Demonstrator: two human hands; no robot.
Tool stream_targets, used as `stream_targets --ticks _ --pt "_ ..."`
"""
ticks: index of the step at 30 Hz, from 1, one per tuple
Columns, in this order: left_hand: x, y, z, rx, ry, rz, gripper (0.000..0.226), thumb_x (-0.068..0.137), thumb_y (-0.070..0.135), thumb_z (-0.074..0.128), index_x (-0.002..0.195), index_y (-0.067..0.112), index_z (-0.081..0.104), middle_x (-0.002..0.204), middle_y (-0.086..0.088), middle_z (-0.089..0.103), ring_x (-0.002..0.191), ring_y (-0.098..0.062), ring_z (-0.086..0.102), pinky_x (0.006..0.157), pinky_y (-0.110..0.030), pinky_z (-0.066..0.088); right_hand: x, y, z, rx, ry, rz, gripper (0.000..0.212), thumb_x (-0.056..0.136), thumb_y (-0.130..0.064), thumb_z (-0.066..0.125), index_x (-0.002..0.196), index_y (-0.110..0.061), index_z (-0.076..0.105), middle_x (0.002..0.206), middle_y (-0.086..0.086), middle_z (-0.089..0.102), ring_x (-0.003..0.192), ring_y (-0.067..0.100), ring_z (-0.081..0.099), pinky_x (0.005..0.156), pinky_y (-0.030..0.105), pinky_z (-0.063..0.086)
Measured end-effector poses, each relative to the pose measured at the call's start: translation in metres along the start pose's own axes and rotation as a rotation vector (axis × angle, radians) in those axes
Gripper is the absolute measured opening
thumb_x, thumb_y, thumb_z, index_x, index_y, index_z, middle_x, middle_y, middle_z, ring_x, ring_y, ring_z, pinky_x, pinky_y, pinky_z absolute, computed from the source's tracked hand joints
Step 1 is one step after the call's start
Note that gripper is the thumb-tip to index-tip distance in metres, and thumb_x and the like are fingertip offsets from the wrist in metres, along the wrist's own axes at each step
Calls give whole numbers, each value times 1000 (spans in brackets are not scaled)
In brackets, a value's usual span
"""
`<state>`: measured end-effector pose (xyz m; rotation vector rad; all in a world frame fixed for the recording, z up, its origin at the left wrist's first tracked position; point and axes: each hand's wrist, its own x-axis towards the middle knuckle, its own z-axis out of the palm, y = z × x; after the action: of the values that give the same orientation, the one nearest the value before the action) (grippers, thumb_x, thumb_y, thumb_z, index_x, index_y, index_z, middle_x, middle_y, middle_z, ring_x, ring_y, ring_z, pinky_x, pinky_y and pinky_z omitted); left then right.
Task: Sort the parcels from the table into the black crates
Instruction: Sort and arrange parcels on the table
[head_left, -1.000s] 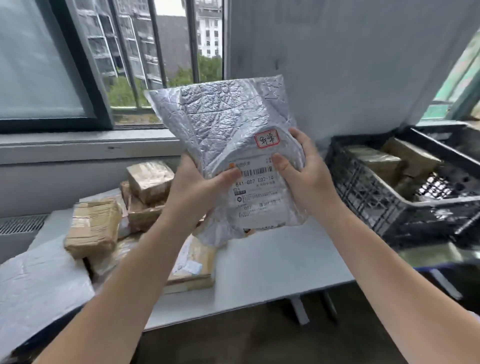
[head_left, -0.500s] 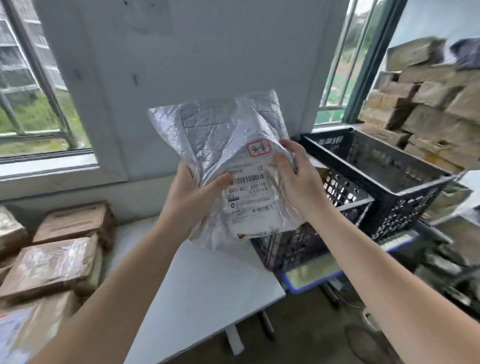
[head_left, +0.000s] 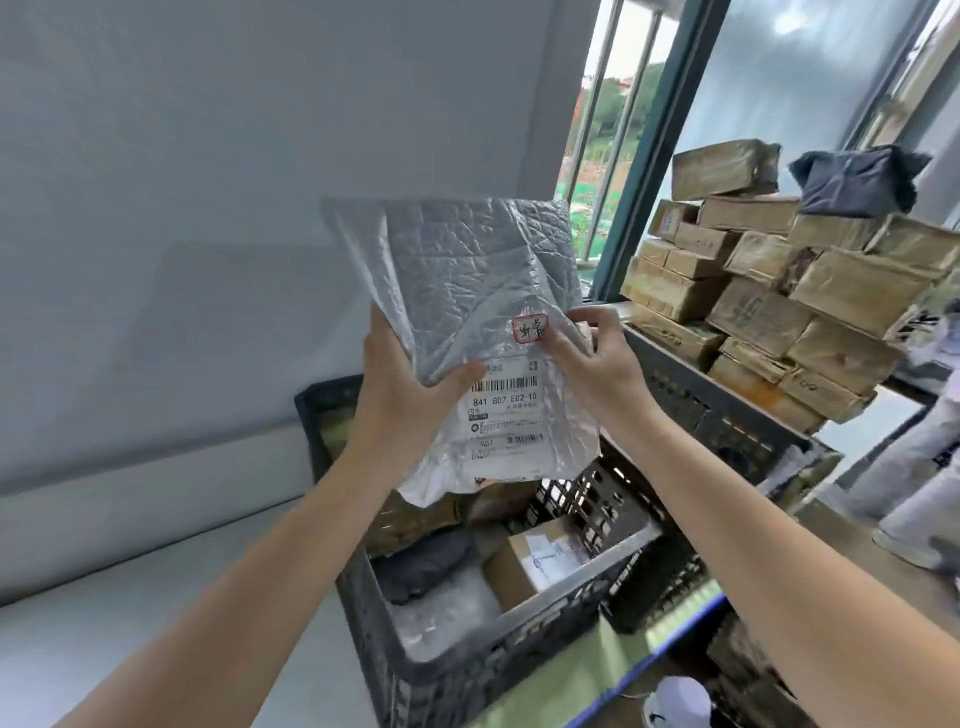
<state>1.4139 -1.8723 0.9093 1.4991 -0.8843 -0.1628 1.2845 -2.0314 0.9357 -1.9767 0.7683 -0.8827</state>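
Head view.

A: Where is the silver parcel (head_left: 457, 280)?

B: Up in the air, held in both hands in front of the grey wall (head_left: 208, 182). Its lower edge hangs over the open top of the near black crate (head_left: 493, 670). I cannot tell whether it touches anything inside.

A: How do the fingers lie on it?

B: The left hand (head_left: 400, 405) grips the left edge low down. Its thumb lies across the front with the tip just left of the white label (head_left: 506, 415), and its other fingers are hidden behind the plastic. The right hand (head_left: 597, 364) pinches the right edge, with the thumb on the front right beside the red-framed sticker (head_left: 529, 329) and the forefinger curled round the edge above it. So both sets of fingers are clamped on the parcel. It stands between them, upright and slightly tilted, with the label facing the camera.

A: What lies in the crate below?

B: A small cardboard box (head_left: 535, 564) sits by the right wall, with a dark soft parcel (head_left: 421, 566) to its left and a brown one (head_left: 415, 514) behind that. A pale crinkled packet (head_left: 441, 608) lies at the front.

A: And around it?

B: A second black crate (head_left: 727, 421) stands just behind and to the right of the first. Beyond it a stack of brown taped parcels (head_left: 779, 296) rises by the window (head_left: 608, 156), with a dark bag (head_left: 857, 179) on top. The pale table (head_left: 104, 649) runs off to the left of the near crate.
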Motion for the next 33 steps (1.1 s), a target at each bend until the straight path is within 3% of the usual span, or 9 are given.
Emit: stream_targets --ticks 1,4,8,13,17,20,24,30,33 --pt "9 1 14 17 -14 -4 113 75 45 83 156 33 4 161 5 22 147 -8 23 120 -38 25 11 9 -10 -31 14 -26 38 87 -54 66 110 -33 45 100 -7 57 79 -2 61 54 9 44" --pt "35 4 60 107 38 67 124 75 44 83 156 31 -10 164 13 1 139 11 3 116 -23 8 49 39 -43 -77 41 -89 35 92 -38 66 119 -29 46 116 6 52 84 0 63 56 6 47" --pt "68 7 135 344 -40 57 111 74 46 81 157 21 10 151 -8 25 122 -3 30 98 -8 24 103 85 -94 -177 -40 -61 46 96 -29 56 140 -25 41 124 16 57 91 26 67 78 47 60" --pt "103 10 245 614 -236 -24 94 87 52 66 157 17 14 155 -16 20 137 -34 38 110 -44 39 169 153 -172 -327 -272 -74 86 82 -65 58 151 -22 32 137 14 47 120 29 55 105 51 46" --pt "117 4 327 790 -431 -208 90 88 61 57 155 17 16 154 -17 18 126 -31 48 97 -31 43 217 208 -219 -559 -470 -14 110 61 -83 51 153 -26 31 139 18 49 116 27 56 95 39 50" --pt "122 -14 370 897 -624 -445 92 88 64 55 154 10 18 157 -24 12 111 -30 56 90 -33 49 238 254 -222 -672 -671 30 108 65 -84 51 153 -25 30 147 13 48 121 26 55 96 37 49" --pt "125 -53 399 1016 -753 -686 99 87 68 56 154 5 16 160 -26 14 130 -41 45 106 -44 42 248 312 -194 -785 -883 64 98 78 -81 52 153 -22 29 151 11 45 125 26 53 93 35 44" --pt "135 -121 414 1093 -743 -856 108 89 61 60 157 9 -6 162 -26 -8 143 -42 30 113 -48 36 256 371 -137 -731 -939 129 93 82 -71 60 152 -19 29 153 16 30 123 31 52 100 42 48" --pt "132 -160 420 1116 -687 -930 99 96 44 60 157 8 -9 160 -28 -14 147 -42 21 113 -47 33 251 397 -109 -717 -929 120 89 84 -65 63 151 -16 29 151 17 28 118 31 54 98 40 49"
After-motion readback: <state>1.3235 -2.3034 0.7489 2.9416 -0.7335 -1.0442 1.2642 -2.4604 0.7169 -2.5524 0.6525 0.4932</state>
